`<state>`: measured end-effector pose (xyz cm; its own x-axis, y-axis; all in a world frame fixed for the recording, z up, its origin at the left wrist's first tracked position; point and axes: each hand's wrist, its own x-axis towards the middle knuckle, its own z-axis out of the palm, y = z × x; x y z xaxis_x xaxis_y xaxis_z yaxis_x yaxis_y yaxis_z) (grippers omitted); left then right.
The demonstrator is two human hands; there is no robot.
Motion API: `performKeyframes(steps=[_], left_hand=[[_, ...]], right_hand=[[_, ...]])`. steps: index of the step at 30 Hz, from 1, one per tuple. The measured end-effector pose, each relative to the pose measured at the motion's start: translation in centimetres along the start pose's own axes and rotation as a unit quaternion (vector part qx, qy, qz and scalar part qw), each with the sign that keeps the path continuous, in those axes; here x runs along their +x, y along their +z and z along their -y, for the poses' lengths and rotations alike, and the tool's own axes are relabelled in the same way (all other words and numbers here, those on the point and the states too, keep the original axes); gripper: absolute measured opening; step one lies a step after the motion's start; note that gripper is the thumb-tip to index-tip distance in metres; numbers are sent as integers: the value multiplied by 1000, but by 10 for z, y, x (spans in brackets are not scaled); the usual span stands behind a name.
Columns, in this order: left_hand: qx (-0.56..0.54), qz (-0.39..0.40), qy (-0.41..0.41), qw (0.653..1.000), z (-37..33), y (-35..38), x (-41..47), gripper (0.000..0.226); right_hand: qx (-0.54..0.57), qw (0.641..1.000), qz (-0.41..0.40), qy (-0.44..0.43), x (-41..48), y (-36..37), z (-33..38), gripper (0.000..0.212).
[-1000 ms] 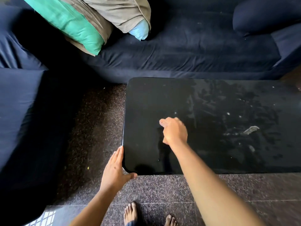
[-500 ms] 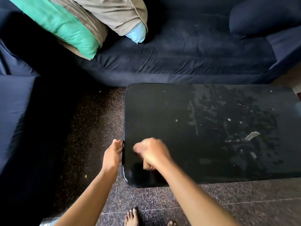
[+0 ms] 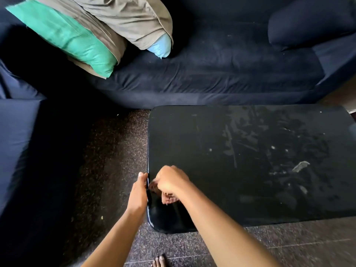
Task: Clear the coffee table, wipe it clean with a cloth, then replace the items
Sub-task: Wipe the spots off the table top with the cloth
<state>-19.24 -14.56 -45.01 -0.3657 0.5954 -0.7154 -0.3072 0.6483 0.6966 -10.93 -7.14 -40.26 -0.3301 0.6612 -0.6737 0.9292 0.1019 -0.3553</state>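
Note:
The black glossy coffee table [image 3: 250,128] carries no items; its right half shows dusty smears, white specks and a pale scrap [image 3: 300,166]. My right hand [image 3: 171,182] lies on the tabletop close to the left edge, knuckles up and fingers curled under, with nothing visible in it. My left hand [image 3: 137,193] is pressed flat against the outside of that left edge, fingers straight and pointing away from me. The two hands are a few centimetres apart, near the front left corner. No cloth is in view.
A dark blue sofa [image 3: 212,74] runs along the table's far side, holding a green pillow [image 3: 63,37] and a brown one [image 3: 125,18]. Another dark seat [image 3: 13,141] stands at the left. Speckled floor [image 3: 107,160] lies between; my bare toes [image 3: 159,261] show below.
My right hand has slid across the tabletop from near its middle to the left edge. My left hand has moved from the front corner up along that left edge.

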Motion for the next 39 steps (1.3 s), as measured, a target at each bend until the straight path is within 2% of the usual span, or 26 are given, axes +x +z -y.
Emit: performKeyframes(steps=[1, 2, 4, 5, 7, 10, 12, 14, 16, 17, 18, 20, 21, 24, 26, 29, 31, 34, 35, 36, 39], left_hand=[[4, 9, 0, 1000, -6, 1, -5, 43], [3, 17, 6, 1000, -10, 1, -7, 43], [-10, 15, 0, 1000, -7, -2, -1, 43], [-5, 17, -1, 1000, -5, -2, 1, 44], [16, 19, 9, 1000, -4, -3, 4, 46], [17, 24, -1, 1000, -5, -3, 3, 47], [44, 18, 4, 999, -4, -3, 6, 48], [70, 6, 11, 997, -3, 0, 6, 51], [110, -5, 19, 994, -4, 4, 7, 58], [133, -10, 27, 991, -6, 8, 7, 61], [144, -14, 30, 989, -9, 13, 4, 63], [156, -16, 54, 986, -18, 25, -4, 56], [172, -14, 77, 982, -18, 29, -6, 55], [218, -19, 117, 969, -8, 42, 1, 55], [274, -12, 132, 953, -5, 49, -2, 55], [413, 16, 175, 894, -1, 61, -10, 55], [510, 17, 207, 835, -3, 66, -12, 57], [602, 13, 230, 765, -15, 73, -4, 67], [620, 13, 230, 750, -18, 74, 0, 70], [634, 10, 228, 739, -21, 75, 3, 73], [662, 4, 215, 718, -25, 79, 15, 76]], right_hand=[[48, 999, -8, 19, 5, -11, -1, 19], [77, 995, -57, 35, 17, -23, -3, 21], [33, 980, -195, 27, 45, -44, -9, 18], [-20, 972, -232, 6, 57, -51, -12, 19], [-95, 973, -208, -28, 75, -54, -16, 23], [-122, 980, -151, -33, 72, -35, -18, 19], [-119, 986, -107, -42, 44, -25, -14, 18], [-119, 991, -25, -49, 16, -31, -15, 16], [-42, 999, 12, -6, 11, -51, -24, 20], [-6, 1000, -15, 18, 18, -65, -31, 18], [5, 996, -76, 38, 29, -79, -40, 16], [-63, 978, -196, 38, 54, -106, -62, 23], [-106, 969, -223, 30, 65, -115, -75, 29], [-184, 966, -182, 23, 72, -129, -101, 32], [-187, 970, -152, 16, 60, -117, -100, 21], [-193, 976, -96, -9, 36, -85, -90, 30], [-188, 982, -13, -10, 21, -70, -85, 12], [-75, 985, 147, 41, 12, -78, -98, 19], [-18, 987, 151, 52, 12, -86, -103, 21], [35, 990, 120, 66, 16, -97, -106, 20], [152, 980, -62, 111, 56, -133, -104, 9]])
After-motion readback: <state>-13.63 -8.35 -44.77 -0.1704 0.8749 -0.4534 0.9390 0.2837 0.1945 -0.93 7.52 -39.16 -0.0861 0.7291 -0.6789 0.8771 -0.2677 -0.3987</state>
